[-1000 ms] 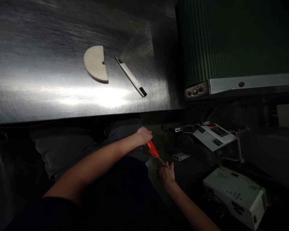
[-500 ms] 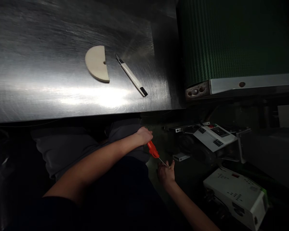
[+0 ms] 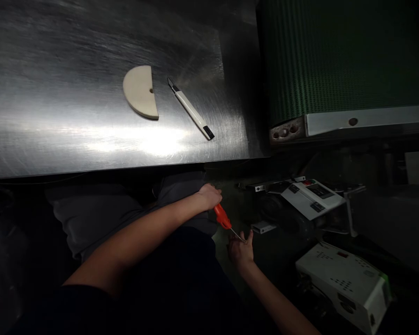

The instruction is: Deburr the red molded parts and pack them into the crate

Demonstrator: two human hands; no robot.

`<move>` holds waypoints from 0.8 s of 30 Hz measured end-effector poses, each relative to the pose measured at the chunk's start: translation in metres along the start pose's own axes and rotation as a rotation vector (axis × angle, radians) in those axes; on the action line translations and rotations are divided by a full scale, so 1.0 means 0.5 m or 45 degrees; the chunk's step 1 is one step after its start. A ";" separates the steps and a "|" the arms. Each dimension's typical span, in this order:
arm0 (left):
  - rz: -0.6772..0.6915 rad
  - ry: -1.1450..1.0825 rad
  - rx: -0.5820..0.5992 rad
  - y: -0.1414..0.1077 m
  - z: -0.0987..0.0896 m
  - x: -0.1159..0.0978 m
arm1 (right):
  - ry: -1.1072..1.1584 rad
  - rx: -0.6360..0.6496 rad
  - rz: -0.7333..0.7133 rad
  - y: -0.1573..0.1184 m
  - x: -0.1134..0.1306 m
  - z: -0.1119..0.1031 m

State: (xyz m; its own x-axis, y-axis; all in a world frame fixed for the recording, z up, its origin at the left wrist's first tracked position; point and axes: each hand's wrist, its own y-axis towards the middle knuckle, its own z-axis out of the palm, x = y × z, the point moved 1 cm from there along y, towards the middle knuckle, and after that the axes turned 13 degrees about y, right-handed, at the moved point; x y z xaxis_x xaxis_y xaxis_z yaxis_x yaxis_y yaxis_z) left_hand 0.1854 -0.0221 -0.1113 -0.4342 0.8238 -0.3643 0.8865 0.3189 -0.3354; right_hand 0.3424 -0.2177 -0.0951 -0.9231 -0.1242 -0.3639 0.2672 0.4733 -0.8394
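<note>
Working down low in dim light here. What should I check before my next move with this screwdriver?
Left hand grip on the orange-handled screwdriver: ok, closed around the handle end.
Screwdriver tip clear of the right hand: not ok, it sits at the fingers.
What the tip engages: cannot tell, too small and dark.
Light on the hands: not ok, dim below the steel table.
Utility knife blade covered: not ok, its tip shows.
White vented unit apart from the hands: ok.
</note>
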 end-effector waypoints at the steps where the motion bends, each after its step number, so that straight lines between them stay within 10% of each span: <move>1: -0.001 -0.002 -0.001 0.000 0.000 0.000 | 0.004 -0.003 -0.001 0.001 0.000 0.000; 24: 0.055 -0.024 -0.032 -0.003 0.005 0.005 | 0.444 -0.221 0.232 0.076 -0.083 0.034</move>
State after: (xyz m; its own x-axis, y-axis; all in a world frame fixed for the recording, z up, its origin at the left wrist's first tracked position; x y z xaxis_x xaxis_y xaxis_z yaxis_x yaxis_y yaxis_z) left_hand 0.1826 -0.0216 -0.1141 -0.3983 0.8281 -0.3944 0.9081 0.2953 -0.2970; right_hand 0.3954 -0.2091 -0.1189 -0.9115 0.2628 -0.3165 0.4112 0.6039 -0.6828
